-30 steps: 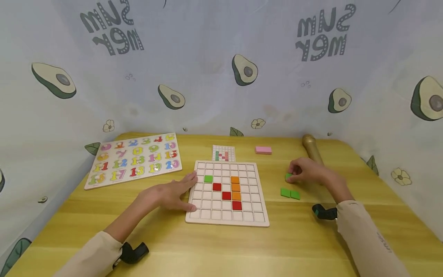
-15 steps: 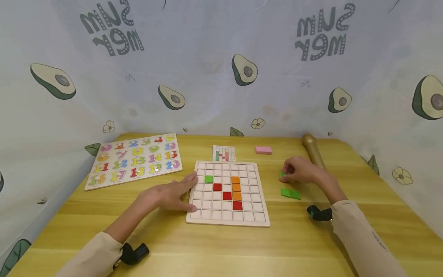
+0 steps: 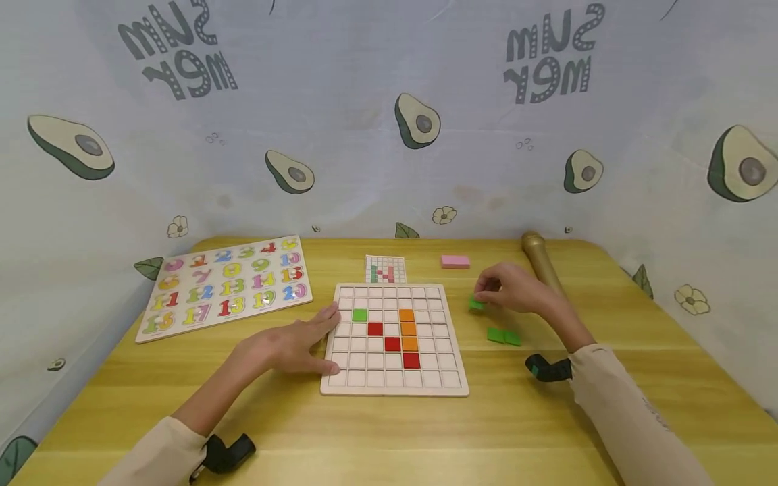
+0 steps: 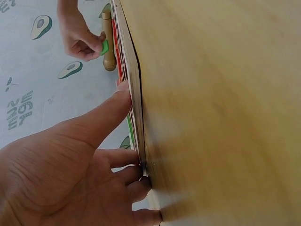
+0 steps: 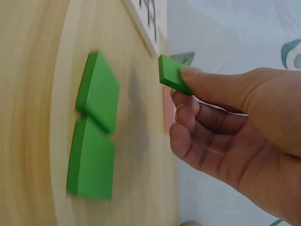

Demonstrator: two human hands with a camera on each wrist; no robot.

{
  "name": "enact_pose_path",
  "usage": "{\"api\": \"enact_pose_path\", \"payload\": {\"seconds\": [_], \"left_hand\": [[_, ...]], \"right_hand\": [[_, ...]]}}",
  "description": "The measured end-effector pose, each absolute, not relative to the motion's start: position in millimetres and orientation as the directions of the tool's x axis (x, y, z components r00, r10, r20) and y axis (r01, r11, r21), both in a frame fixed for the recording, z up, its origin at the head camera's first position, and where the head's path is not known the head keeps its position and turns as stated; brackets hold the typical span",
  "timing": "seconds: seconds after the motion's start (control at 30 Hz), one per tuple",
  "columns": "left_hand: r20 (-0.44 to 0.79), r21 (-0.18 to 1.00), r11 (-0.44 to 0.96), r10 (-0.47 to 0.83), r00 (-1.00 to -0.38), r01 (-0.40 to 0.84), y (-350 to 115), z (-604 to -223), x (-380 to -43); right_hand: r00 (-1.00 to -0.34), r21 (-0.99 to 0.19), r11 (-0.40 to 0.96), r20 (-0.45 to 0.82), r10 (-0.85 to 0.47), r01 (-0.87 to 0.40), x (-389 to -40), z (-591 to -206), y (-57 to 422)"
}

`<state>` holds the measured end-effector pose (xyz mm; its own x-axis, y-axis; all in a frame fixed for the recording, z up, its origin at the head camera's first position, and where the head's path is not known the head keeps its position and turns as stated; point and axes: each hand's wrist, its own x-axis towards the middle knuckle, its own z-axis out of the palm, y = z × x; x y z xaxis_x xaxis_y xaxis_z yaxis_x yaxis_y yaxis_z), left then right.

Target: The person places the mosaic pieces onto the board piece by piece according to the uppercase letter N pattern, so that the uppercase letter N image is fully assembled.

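My right hand [image 3: 510, 289] pinches a green square tile [image 5: 173, 74] between thumb and fingers, lifted over the table to the right of the grid board. Two more green tiles [image 3: 504, 336] lie side by side on the table below that hand. The white grid board [image 3: 394, 386] carries one green tile [image 3: 360, 315], several red tiles [image 3: 392, 344] and a column of orange tiles [image 3: 408, 329]. Along the board's left edge rests my left hand [image 3: 298, 345], fingers spread and thumb on the rim; the left wrist view shows its fingertips against the board's side [image 4: 136, 89].
Behind the board lies a small pattern card [image 3: 385, 268] with a pink block [image 3: 455, 262] to its right. A number puzzle board [image 3: 225, 287] lies at the back left. At the back right is a gold microphone [image 3: 541, 260]. A printed curtain [image 3: 352, 101] hangs behind the table.
My right hand has moved left toward the grid board with the green tile in its fingers. The left hand stays at the board's edge. The head view has shifted slightly.
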<state>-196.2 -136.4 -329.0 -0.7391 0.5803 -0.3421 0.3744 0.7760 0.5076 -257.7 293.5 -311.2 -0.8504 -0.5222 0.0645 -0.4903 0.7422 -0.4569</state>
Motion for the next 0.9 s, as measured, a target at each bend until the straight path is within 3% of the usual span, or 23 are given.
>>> {"api": "enact_pose_path", "payload": {"seconds": [0.17,0.5,0.9], "left_hand": [[-0.347,0.515,0.772,0.586,-0.732,0.374,-139.1,-329.5,-194.4],[-0.345,0.496,0.782,0.577,-0.741,0.378,-139.1,-329.3,-196.6],[-0.36,0.481,0.796,0.562,-0.744,0.368,-137.3,-330.4,-201.7]], "right_hand": [[-0.839,-0.532,0.694,0.059,-0.541,-0.485,-254.7,-307.6,261.9],[-0.741,-0.661,0.526,0.067,-0.668,-0.535,-256.9,-302.5,191.7],[-0.729,-0.667,0.501,0.093,-0.678,-0.551,-264.1,-308.1,150.3]]}}
